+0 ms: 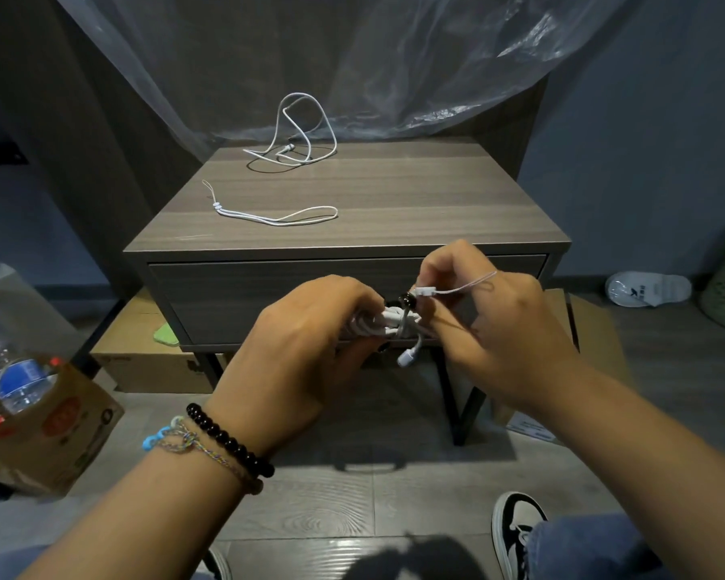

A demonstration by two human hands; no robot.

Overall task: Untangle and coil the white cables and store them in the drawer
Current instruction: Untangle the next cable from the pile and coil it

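Note:
My left hand (310,328) grips a coiled bundle of white cable (384,322) in front of the closed drawer (235,295). My right hand (478,303) pinches a thin strap with a small white tag and dark bead (425,291) that loops around the bundle. A white plug end (409,355) dangles below the coil. On the nightstand top (415,194) lie a loose white cable (298,140) at the back and a white lanyard cord (277,215) nearer the front.
Clear plastic sheeting (394,69) hangs behind the nightstand. A cardboard box with a water bottle (13,370) stands at the left, more boxes (151,362) lie under the nightstand, a white slipper (645,288) lies at the right, and my shoe (515,525) is on the floor.

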